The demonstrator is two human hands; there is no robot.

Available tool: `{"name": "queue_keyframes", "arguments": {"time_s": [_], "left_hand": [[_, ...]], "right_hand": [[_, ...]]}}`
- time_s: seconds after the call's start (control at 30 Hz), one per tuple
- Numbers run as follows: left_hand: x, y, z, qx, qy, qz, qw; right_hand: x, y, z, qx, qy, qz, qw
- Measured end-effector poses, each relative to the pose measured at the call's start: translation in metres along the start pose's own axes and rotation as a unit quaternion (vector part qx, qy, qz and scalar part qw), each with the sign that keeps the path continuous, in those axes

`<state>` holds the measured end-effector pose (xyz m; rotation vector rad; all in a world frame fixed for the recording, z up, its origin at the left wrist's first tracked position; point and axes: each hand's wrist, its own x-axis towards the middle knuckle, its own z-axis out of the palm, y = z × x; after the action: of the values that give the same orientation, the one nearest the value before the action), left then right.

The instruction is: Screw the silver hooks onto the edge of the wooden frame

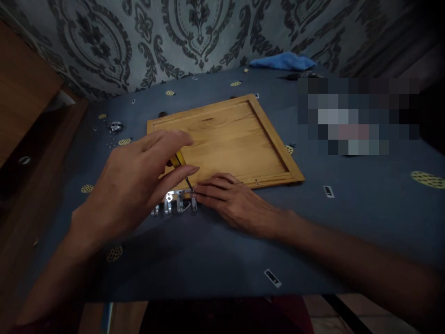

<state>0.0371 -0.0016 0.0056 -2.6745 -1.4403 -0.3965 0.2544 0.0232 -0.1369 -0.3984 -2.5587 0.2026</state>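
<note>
My left hand [128,181] is closed around a screwdriver [178,159] with a yellow and black handle. Its thin shaft slants down to a shiny metal hook rail [169,195], which lies along the near edge of a framed wooden board [222,139]. Several curved hooks hang off the rail toward me. Part of the rail and the board's left side are hidden behind my left hand. My right hand [236,204] lies flat, fingers stretched out over the board's near edge, with the fingertips beside the rail's right end and the screwdriver's tip.
Blue patterned cloth [222,260] covers the table. Another shiny metal piece [114,126] and tiny loose bits lie at the left. A bright blue cloth [283,61] and a dark tool [299,75] lie at the back. Brown wooden furniture [28,88] borders the left side.
</note>
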Motion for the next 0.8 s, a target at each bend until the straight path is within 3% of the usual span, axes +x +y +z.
{"name": "queue_keyframes", "arguments": {"time_s": [0.27,0.47,0.8], "left_hand": [[-0.0021,-0.0026,-0.0009,-0.076,0.006,-0.029,0.997],[0.0004,-0.0026,0.0040,-0.055,0.025,-0.030,0.998],[-0.0034,-0.0033,-0.0002,-0.059,0.006,-0.017,0.998]], "right_hand": [[-0.0001,0.0004,0.0017,-0.013,0.013,-0.010,1.000],[0.0002,0.0012,0.0026,-0.013,0.013,-0.011,1.000],[0.0005,0.0011,0.0030,-0.010,0.024,-0.015,1.000]]}}
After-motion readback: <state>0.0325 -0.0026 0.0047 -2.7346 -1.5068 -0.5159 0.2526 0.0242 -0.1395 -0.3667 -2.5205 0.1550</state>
